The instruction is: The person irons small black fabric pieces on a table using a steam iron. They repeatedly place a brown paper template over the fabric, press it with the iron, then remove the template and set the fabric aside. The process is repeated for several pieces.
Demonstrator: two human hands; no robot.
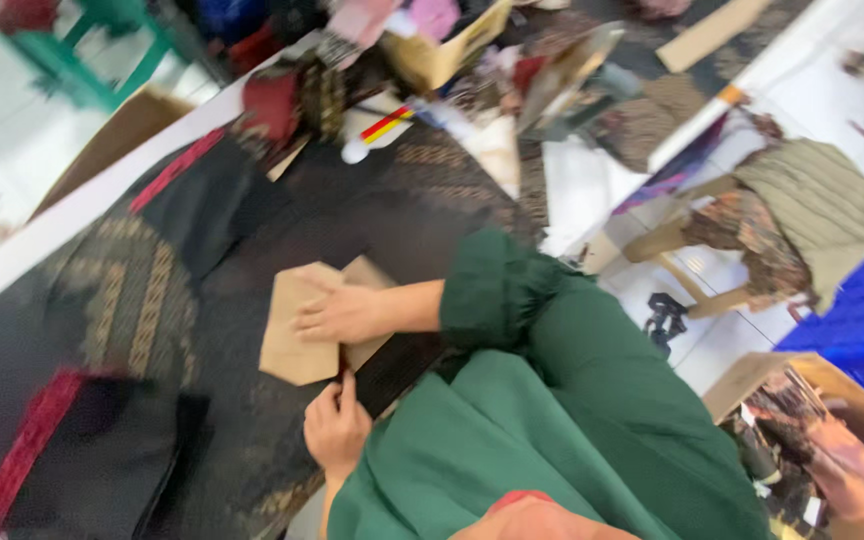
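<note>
A brown cardboard piece (297, 330) with angled corners lies on dark patterned fabric (252, 230) spread over the table. My right hand (344, 313) presses flat on the cardboard, its green sleeve coming in from the right. My left hand (335, 425) sits just below, fingers drawn together, with the fingertips at the cardboard's lower edge. The blur hides whether it pinches anything.
The fabric has gold motifs (137, 300) and a red band (27, 445). Piled cloth, cardboard and a marker (384, 125) crowd the table's far end. A wooden stool (697, 265) with folded cloth, a blue crate (862, 320) and a cardboard box (812, 440) stand on the white floor.
</note>
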